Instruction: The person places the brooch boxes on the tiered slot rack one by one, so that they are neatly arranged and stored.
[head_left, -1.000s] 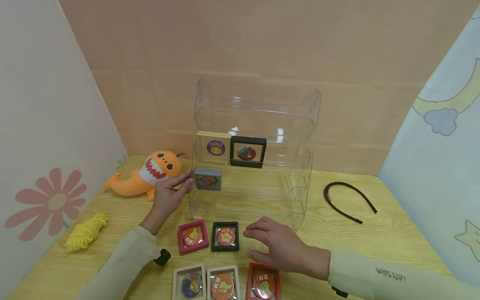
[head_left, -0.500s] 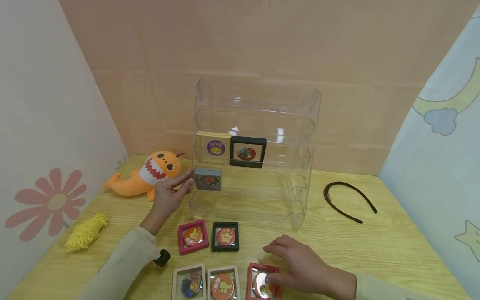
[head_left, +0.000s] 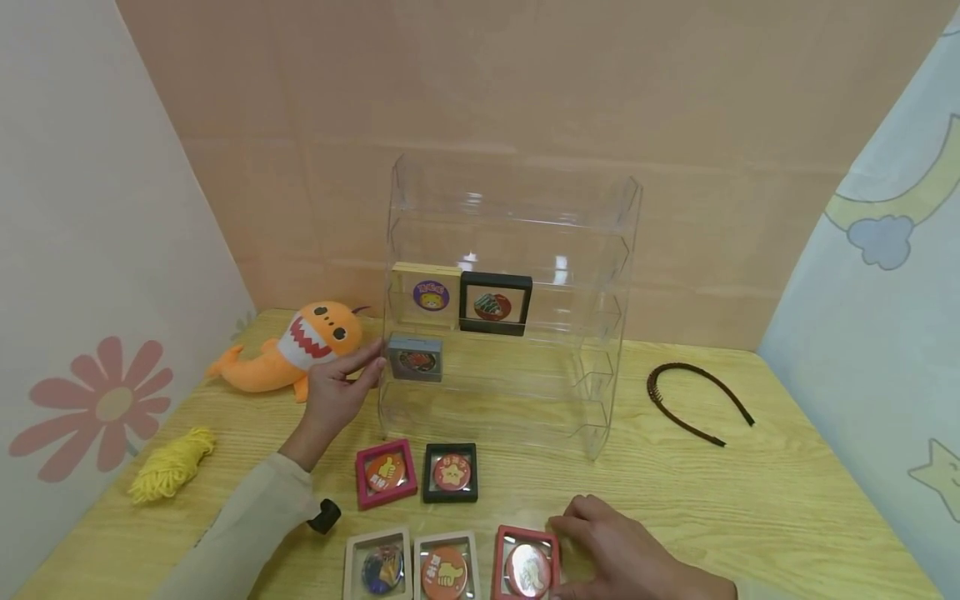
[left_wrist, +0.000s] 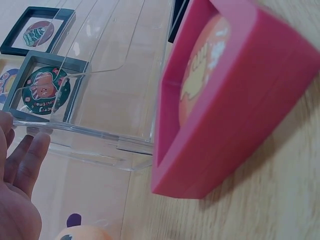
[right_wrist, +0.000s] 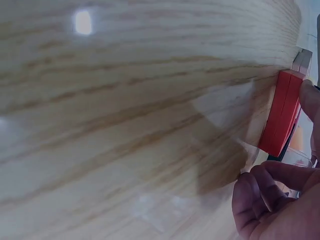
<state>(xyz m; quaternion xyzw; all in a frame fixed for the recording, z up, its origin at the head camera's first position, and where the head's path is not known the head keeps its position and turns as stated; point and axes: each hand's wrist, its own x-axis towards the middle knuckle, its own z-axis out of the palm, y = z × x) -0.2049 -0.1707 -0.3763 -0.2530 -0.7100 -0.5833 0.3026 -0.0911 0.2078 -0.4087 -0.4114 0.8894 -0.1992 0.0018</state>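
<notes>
Head view: the left hand (head_left: 341, 402) pinched the clear rack (head_left: 562, 337) by its side; beside the right hand (head_left: 626, 554), its fingers bent, lay the red frame (head_left: 527, 569), whether gripped unclear.

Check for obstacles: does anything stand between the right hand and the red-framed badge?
Nothing visible does: in the head view, the right hand is at the right edge of the red-framed badge. Whether they touch is unclear.

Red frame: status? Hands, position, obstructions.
Right hand at right edge of red frame, grip unclear. Left hand touching left side of clear rack. Red frame lying on table. Nothing seen in the way.
</notes>
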